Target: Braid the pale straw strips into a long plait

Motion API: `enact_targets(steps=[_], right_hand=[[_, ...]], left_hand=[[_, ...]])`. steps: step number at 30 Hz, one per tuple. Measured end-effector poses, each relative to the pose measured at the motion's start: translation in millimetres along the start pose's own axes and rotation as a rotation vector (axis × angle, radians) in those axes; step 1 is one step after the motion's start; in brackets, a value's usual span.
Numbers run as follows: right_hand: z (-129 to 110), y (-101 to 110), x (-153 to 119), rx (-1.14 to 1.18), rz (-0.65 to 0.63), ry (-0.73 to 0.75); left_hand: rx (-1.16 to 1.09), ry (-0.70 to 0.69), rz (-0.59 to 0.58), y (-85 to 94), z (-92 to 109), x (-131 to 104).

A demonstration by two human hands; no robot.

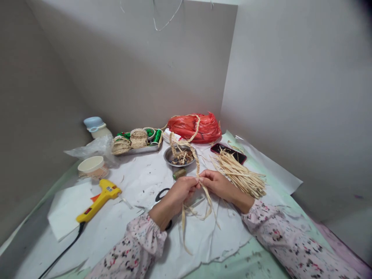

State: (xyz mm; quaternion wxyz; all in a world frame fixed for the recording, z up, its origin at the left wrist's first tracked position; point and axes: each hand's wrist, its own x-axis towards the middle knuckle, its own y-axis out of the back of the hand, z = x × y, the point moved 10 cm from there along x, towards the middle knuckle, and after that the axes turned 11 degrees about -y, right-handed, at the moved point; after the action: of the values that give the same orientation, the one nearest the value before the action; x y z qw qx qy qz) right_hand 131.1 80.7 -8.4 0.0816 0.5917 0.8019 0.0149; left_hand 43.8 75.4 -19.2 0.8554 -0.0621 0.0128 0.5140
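Observation:
A narrow straw braid (198, 164) runs from the red plastic bag down past a metal bowl to my hands. My left hand (186, 189) pinches the lower end of the braid. Right beside it, my right hand (213, 183) grips the same end, fingertips almost touching the left ones. Loose pale strands hang below both hands over the white cloth. Bits of braid and scraps lie in the metal bowl (167, 158). A bundle of dry straw (242, 176) lies to the right of my right hand, partly over a phone (228, 152).
A yellow glue gun (100, 199) with a black cord lies at the left on the white cloth (130, 236). Black scissors (161, 195) are partly under my left wrist. Behind stand a tray (139, 150) of braid rolls and green thread, a tub (92, 167) and a bottle (99, 128).

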Motion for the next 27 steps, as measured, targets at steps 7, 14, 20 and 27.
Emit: enact_targets(steps=[7, 14, 20, 27], right_hand=[[3.5, 13.7, 2.2, -0.176, 0.126, -0.063], [-4.2, 10.3, -7.2, -0.244, 0.273, -0.047], [-33.9, -11.4, -29.0, -0.68, 0.436, 0.245], [-37.5, -45.1, -37.2, -1.14, 0.411, 0.424]], left_hand=[[0.443, -0.115, 0.184, 23.9, 4.5, 6.4], [0.403, -0.122, 0.245, 32.4, 0.4, 7.8], [0.044, -0.085, 0.262, 24.6, -2.7, 1.9], [-0.12, -0.078, 0.268, 21.1, -3.0, 1.3]])
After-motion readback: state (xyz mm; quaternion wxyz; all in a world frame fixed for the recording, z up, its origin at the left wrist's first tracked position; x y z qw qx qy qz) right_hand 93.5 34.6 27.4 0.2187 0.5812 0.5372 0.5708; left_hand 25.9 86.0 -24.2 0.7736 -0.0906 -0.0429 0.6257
